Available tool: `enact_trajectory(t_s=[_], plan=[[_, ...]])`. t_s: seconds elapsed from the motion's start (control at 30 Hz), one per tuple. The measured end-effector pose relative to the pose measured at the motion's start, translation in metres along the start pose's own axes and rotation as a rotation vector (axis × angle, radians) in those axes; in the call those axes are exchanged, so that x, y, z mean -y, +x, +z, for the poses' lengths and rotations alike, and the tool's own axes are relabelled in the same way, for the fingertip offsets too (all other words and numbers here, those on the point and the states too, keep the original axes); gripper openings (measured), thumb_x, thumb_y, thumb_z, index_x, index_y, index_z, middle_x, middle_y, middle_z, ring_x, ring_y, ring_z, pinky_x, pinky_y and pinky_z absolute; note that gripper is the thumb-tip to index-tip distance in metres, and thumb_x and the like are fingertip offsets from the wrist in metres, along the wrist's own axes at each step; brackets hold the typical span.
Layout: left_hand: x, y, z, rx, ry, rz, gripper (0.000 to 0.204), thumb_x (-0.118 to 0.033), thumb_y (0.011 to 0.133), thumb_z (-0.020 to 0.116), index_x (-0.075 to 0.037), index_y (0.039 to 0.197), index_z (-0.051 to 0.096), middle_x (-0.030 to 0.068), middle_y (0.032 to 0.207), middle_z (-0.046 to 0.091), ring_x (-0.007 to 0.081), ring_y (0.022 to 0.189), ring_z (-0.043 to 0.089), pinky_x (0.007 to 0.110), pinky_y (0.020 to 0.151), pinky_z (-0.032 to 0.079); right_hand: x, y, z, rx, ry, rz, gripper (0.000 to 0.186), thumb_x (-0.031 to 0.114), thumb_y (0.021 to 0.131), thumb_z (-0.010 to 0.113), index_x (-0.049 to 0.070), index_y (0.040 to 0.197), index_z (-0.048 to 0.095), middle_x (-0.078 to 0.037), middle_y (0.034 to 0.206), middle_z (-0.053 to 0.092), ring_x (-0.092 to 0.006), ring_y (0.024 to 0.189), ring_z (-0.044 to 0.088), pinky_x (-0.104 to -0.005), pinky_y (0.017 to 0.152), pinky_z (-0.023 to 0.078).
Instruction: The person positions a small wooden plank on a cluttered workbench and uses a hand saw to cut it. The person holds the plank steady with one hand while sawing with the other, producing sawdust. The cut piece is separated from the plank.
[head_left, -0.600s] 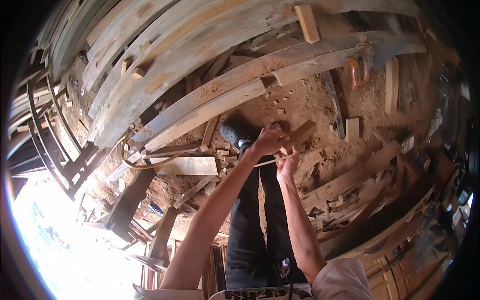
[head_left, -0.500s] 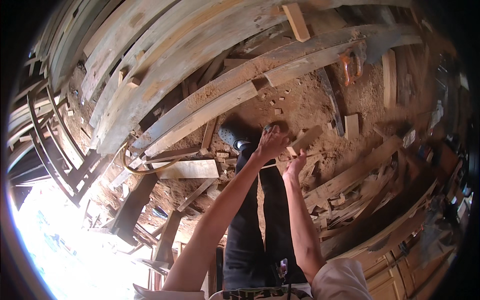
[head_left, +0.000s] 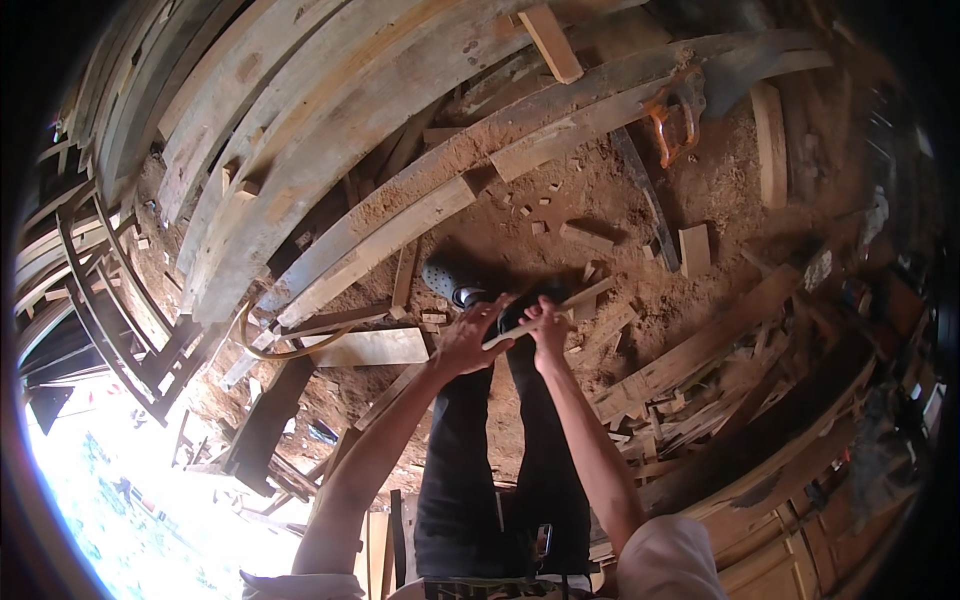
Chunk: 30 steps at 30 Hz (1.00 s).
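Observation:
My right hand point(head_left: 546, 335) is closed around a thin pale wooden strip point(head_left: 590, 294), which slants across in front of my legs. The strip's near end points toward my left hand point(head_left: 465, 342). That hand is open beside it, fingers stretched forward and apart; whether its palm touches the strip I cannot tell. Beneath the hands are my black trousers point(head_left: 450, 450) and a dark clog point(head_left: 440, 280) on my left foot; the other foot is mostly hidden behind the right hand and the strip.
Sawdust and small offcuts cover the dirt floor point(head_left: 640, 225). A short wood piece point(head_left: 588, 237) lies just beyond my feet. A handsaw with an orange handle point(head_left: 672, 125) rests against a long beam point(head_left: 400, 200) ahead. Stacked planks point(head_left: 330, 130) fill the far left, scrap wood point(head_left: 720, 370) the right.
My left hand has moved left and nearer, its fingers opening out. My right hand has shifted left with the strip. The short block that was by the right hand is no longer there.

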<state>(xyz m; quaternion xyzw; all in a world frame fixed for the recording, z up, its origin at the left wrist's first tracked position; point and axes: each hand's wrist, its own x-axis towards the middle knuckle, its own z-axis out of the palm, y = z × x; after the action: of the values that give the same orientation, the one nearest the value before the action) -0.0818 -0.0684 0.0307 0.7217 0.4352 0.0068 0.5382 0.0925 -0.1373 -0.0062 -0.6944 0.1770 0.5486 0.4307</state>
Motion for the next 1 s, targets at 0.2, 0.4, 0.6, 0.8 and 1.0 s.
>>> enact_trajectory(t_s=[0.2,0.4,0.6,0.8,1.0], plan=[[0.007,0.044,0.066,-0.315,-0.122,0.062,0.021,-0.017,0.094,0.057,-0.001,0.107,0.06,0.0238,0.087,0.066,0.0453,0.084,0.064,0.053,0.068,0.05,0.014,0.034,-0.006,0.186,-0.272,0.212,0.07,0.054,0.091,0.065,0.006,0.14,0.045,-0.01,0.132,0.052,-0.0283,0.129,0.048,-0.0486,0.106,0.04],[0.011,0.076,0.109,-0.238,-0.126,-0.351,0.026,-0.022,0.095,0.056,-0.003,0.111,0.063,0.0244,0.08,0.066,0.0456,0.079,0.064,0.051,0.068,0.05,0.119,0.174,-0.19,0.293,-1.024,0.167,0.109,0.062,0.076,0.076,0.005,0.154,0.025,-0.021,0.154,0.034,-0.0307,0.144,0.033,-0.0406,0.116,0.031],[0.058,0.09,0.189,-0.199,-0.271,-0.305,0.036,-0.035,0.095,0.061,-0.004,0.115,0.063,0.0243,0.077,0.065,0.0445,0.074,0.064,0.051,0.063,0.049,0.219,0.351,-0.394,-0.511,-1.754,0.013,0.126,0.07,0.063,0.08,0.003,0.154,0.024,-0.026,0.152,0.034,-0.0432,0.137,0.039,-0.0485,0.108,0.042],[0.095,0.09,0.232,-0.057,-0.024,-0.12,0.039,-0.037,0.096,0.062,-0.006,0.12,0.061,0.0178,0.074,0.066,0.0354,0.068,0.067,0.047,0.06,0.049,0.254,0.434,-0.44,-0.567,-1.769,-0.171,0.122,0.068,0.064,0.081,0.005,0.153,0.026,-0.025,0.15,0.037,-0.0419,0.131,0.047,-0.0468,0.104,0.045],[0.08,0.113,0.202,0.158,-0.317,-0.525,0.033,-0.033,0.099,0.06,-0.005,0.115,0.061,0.0131,0.073,0.063,0.0269,0.069,0.067,0.041,0.062,0.05,0.245,0.462,-0.467,-0.478,-1.712,-0.25,0.119,0.067,0.065,0.081,0.005,0.152,0.029,-0.025,0.147,0.04,-0.0417,0.129,0.049,-0.0467,0.104,0.045]])
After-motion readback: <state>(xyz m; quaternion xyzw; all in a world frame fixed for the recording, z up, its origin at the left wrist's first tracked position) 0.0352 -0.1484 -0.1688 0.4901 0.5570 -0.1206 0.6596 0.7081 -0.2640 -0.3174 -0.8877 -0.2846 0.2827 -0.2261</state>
